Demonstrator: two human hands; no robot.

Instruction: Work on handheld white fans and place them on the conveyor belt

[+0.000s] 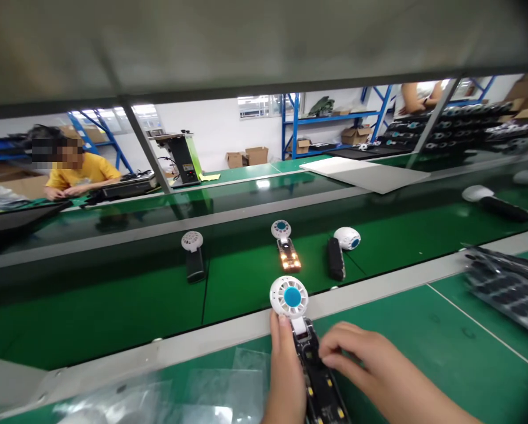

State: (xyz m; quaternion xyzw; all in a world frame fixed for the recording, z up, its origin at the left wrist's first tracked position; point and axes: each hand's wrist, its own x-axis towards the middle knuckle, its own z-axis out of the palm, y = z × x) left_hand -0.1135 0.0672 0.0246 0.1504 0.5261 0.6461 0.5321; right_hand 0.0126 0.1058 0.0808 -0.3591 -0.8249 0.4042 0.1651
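My left hand [286, 368] is closed around a handheld fan [319, 377] near the bottom middle of the head view. Its white round head with a blue centre points up and away from me, and the black handle is uncovered, showing a circuit board with several yellow LEDs. My right hand [361, 353] has its thumb and forefinger pinched at the right edge of the board. Whether a small part sits between those fingertips is hidden. Just beyond, on the green conveyor belt, lies a similar fan [289, 253] with its LEDs lit.
Other fans lie on the belt: one with a dark handle [195, 265] at left, another [336, 259] at right, one [500, 203] farther right. Clear plastic bags [220, 383] lie at lower left, a plastic tray [507, 288] at right. A person in yellow [85, 171] sits across the line.
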